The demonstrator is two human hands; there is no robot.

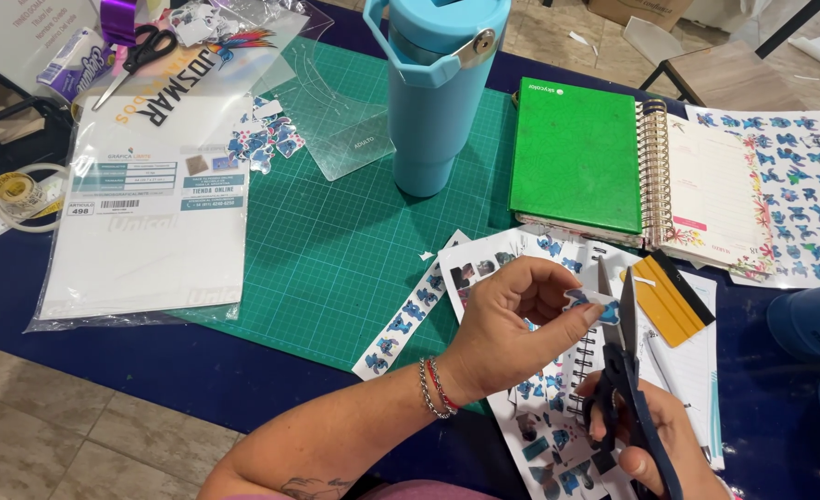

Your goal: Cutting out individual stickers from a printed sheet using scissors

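From where I stand, the right hand (655, 440) runs off the bottom edge, its fingers (604, 428) partly hidden by the dark scissors (625, 370). The blue tumbler (433, 93) loses its top at the upper edge. The sticker sheet (540, 421) is half covered by the left hand (512, 319). The cut-out sticker (591, 302) is too small to make out.

Open green cutting mat (336, 250) left of hands, blue tumbler (433, 93) blocking behind
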